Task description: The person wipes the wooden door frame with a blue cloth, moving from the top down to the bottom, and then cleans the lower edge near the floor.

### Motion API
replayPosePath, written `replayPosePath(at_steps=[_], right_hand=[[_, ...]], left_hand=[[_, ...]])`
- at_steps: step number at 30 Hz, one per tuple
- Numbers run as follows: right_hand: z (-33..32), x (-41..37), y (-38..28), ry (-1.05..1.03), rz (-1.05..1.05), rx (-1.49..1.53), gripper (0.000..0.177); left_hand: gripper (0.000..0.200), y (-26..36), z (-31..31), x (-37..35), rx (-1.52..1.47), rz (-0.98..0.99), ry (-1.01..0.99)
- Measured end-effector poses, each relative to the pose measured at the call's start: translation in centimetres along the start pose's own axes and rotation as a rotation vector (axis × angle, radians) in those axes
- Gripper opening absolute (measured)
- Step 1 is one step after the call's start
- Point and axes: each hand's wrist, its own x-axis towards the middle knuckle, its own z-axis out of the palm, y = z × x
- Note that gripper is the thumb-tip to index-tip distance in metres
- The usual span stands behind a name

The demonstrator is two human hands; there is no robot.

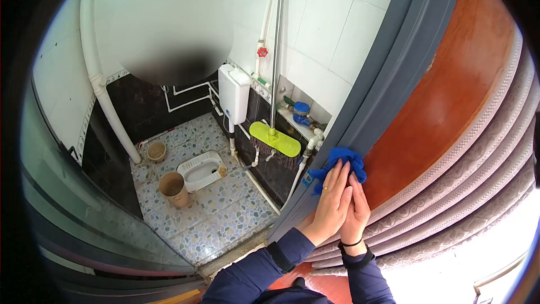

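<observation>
1. Door (444, 95), orange-brown, with ribbed pale mouldings along its lower right. It fills the right of the view.
2. Door frame (382, 79), grey, running as a slanting band from upper right to lower left, beside the door.
3. Drainpipe (98, 79), white, down the left tiled wall to the pebble-pattern floor.
4. Mop (275, 138), lime-green flat head against the dark lower wall, handle rising straight up.
5. Cistern (234, 93), white, wall-mounted, left of the mop.
6. Squat pan (199, 170), white, set in the floor, with a brown bucket (173, 188) just beside it.
7. Left hand (332, 205) and right hand (358, 211), side by side and touching. Both lie flat with fingers straight, close together and pointing up. Their fingertips press on the cloth rather than closing round it.
8. Blue cloth (344, 159), bunched, lying where frame meets door. Its long axis runs across the frame, with the bulk towards the door and a small tail pointing down-left over the grey.
</observation>
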Motion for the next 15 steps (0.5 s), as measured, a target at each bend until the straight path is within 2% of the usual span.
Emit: replayPosePath(at_steps=[15], right_hand=[[2.5,-6.9,5.3,-0.109,0.163,-0.022,0.031]], left_hand=[[0.048,-6.7,1.0,-7.6,-0.015,-0.223,-0.015]])
